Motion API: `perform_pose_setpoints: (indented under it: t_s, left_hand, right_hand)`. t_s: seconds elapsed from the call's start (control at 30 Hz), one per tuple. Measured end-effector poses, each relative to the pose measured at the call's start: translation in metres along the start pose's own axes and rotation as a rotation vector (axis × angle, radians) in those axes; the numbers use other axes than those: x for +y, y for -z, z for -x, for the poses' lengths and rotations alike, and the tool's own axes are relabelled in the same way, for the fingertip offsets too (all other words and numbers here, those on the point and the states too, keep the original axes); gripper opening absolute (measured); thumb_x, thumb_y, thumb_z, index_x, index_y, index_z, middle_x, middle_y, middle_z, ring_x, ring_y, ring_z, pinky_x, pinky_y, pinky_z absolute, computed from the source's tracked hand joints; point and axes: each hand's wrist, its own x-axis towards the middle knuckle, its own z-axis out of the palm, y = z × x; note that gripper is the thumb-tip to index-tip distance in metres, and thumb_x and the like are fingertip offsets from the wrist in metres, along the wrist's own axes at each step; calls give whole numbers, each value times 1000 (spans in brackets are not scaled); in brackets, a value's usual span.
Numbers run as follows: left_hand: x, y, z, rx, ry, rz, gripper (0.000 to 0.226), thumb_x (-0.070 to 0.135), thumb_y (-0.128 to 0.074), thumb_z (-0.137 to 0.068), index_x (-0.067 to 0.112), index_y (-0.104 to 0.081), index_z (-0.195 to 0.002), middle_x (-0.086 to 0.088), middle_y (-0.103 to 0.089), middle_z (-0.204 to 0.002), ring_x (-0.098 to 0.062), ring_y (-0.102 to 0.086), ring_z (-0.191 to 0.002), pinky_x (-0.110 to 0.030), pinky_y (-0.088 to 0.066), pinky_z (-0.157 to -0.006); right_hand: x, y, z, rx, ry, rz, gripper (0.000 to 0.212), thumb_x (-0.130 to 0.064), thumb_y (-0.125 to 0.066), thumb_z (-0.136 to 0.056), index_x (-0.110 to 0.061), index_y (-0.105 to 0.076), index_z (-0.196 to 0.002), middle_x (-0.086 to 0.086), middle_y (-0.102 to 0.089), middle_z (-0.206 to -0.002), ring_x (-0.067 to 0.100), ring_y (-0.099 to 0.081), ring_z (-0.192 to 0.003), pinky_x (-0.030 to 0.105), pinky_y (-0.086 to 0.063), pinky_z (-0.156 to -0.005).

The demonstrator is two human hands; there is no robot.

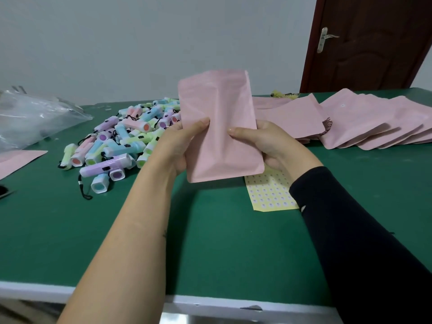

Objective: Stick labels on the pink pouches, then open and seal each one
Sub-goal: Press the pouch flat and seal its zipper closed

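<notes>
Pinched from both sides, 1 pink pouch (pixel 219 127) stands upright in the head view, held above the table (pixel 210 242) and leaning a little to the left. The left hand (pixel 184 146) grips its lower left edge, with the thumb laid across the front face and the fingers curled behind. The right hand (pixel 259 141) grips the right edge at about the same height, thumb on the front and fingers hidden behind the pouch. Whether the pouch's top edge is open or sealed cannot be told from this side. The left forearm is bare; the right arm wears a black sleeve (pixel 350 230).

Just below the pouch and the right wrist, a yellow label sheet (pixel 271 195) lies flat on the green table, its far end hidden by them; rows of small pale labels cover it. To the right, a fanned row of pouches (pixel 364 122) lies overlapping on the table, and 1 of them shows a small round white spot (pixel 343 105) near its top. Left of the held pouch sits a pile of pastel flashlights (pixel 126 141) with black wrist cords, in pink, blue, green and purple. Farther left lies a crumpled clear plastic bag (pixel 35 118), and near it, at the table's left edge, another flat pink pouch corner (pixel 18 160). A dark brown door (pixel 374 43) with a metal handle (pixel 323 39) stands behind the table at the upper right.
</notes>
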Motion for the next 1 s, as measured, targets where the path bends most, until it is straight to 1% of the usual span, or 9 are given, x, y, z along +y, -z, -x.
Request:
perform_pose_setpoints:
  t_s: [0.13,0.3,0.43,0.6,0.7,0.8,0.87,0.93,1.0]
  left_hand:
    - [3,1,3,-13,6,-18,29,18,-78,-80,11,-70,-107,-4,-77,-98,-19,-74,-88,-29,-60,-70]
    - [4,0,5,-31,17,-41,24,15,-76,-83,12,-71,-106,-5,-77,-99,-20,-74,-87,-28,-59,-70]
    - [7,-1,8,-33,27,-89,31,18,-76,-82,13,-70,-112,-5,-77,-100,-21,-74,-87,-31,-59,-74]
    - [9,-4,10,-13,19,-99,40,21,-79,-80,11,-68,-118,-5,-76,-103,-22,-73,-95,-35,-58,-83]
    - [8,-5,11,-26,4,-83,41,22,-79,-81,12,-67,-118,-2,-76,-102,-19,-73,-92,-30,-57,-76]
    - [5,-11,10,103,-150,-251,52,26,-79,-81,18,-58,-128,6,-68,-119,-13,-66,-106,-24,-52,-84]
    - [3,-15,11,194,-386,-455,58,25,-76,-84,25,-50,-137,12,-55,-129,-5,-53,-118,-13,-40,-92]
    - [1,-21,14,103,-579,-615,57,29,-69,-90,24,-47,-142,14,-51,-138,1,-45,-126,-3,-31,-96]
    - [-2,-31,16,-54,-552,-613,65,39,-63,-93,25,-36,-150,9,-42,-152,1,-38,-135,-3,-29,-101]
  right_hand:
    - [2,0,-1,-10,-25,44,21,-21,-76,-82,-13,-71,-101,3,-76,-95,20,-74,-87,30,-59,-73]
    - [-2,-6,2,18,-15,-10,25,-30,-76,-82,-14,-70,-100,0,-77,-88,17,-74,-80,24,-57,-60]
    - [-4,-8,3,38,-18,-28,29,-33,-76,-82,-15,-70,-104,-1,-77,-92,16,-74,-84,26,-58,-66]
    - [-7,-11,6,41,-34,-130,22,-25,-76,-83,-11,-71,-99,3,-77,-90,18,-74,-81,25,-58,-60]
    - [-8,-16,6,113,-53,-149,23,-24,-75,-84,-10,-70,-102,5,-77,-92,23,-74,-85,35,-60,-73]
    - [-9,-22,5,308,-6,-184,20,-22,-72,-87,-11,-68,-103,6,-75,-99,27,-71,-93,45,-57,-87]
    - [-13,-26,6,411,71,-200,4,-20,-65,-91,-16,-66,-93,4,-73,-99,26,-70,-95,43,-56,-88]
    - [-17,-33,7,413,134,-218,7,-21,-59,-95,-18,-65,-92,2,-73,-97,23,-70,-95,39,-57,-87]
    - [-21,-43,9,304,181,-193,20,-33,-53,-98,-18,-66,-103,2,-73,-104,21,-68,-102,38,-57,-88]
